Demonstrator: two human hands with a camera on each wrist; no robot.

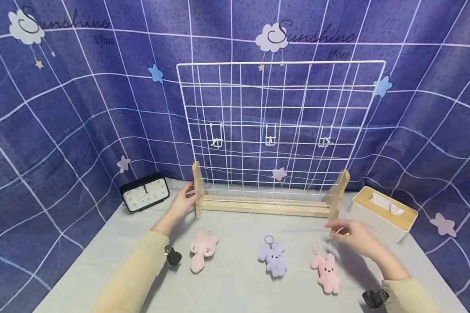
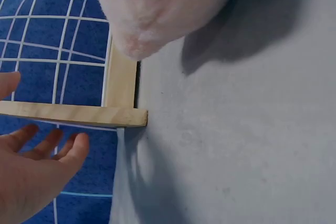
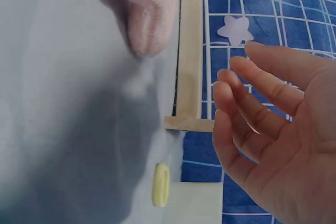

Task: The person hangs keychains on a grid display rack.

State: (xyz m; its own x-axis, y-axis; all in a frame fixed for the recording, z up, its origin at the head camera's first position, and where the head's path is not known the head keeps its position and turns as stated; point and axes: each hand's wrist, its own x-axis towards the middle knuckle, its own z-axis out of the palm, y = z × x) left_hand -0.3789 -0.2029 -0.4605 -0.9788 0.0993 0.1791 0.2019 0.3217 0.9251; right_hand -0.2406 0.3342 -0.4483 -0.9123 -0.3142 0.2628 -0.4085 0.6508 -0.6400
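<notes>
Loose left hand (image 1: 185, 201), empty right hand (image 1: 352, 237) flank the wire rack (image 1: 261, 126).
Uneven nudging at its straddled left post (image 1: 197, 174) could skew it.

Left wrist view: pink plush charm (image 2: 168, 3) cropped by top edge; left hand (image 2: 37, 177) cut at left edge. Right wrist view: pink plush toy (image 3: 149, 17) blurred, cropped at top; right hand (image 3: 283, 124) runs off right edge; yellow object (image 3: 160, 184) unidentifiable. Head view: left sleeve (image 1: 133, 274), right sleeve (image 1: 409, 296) cut off below.
</notes>
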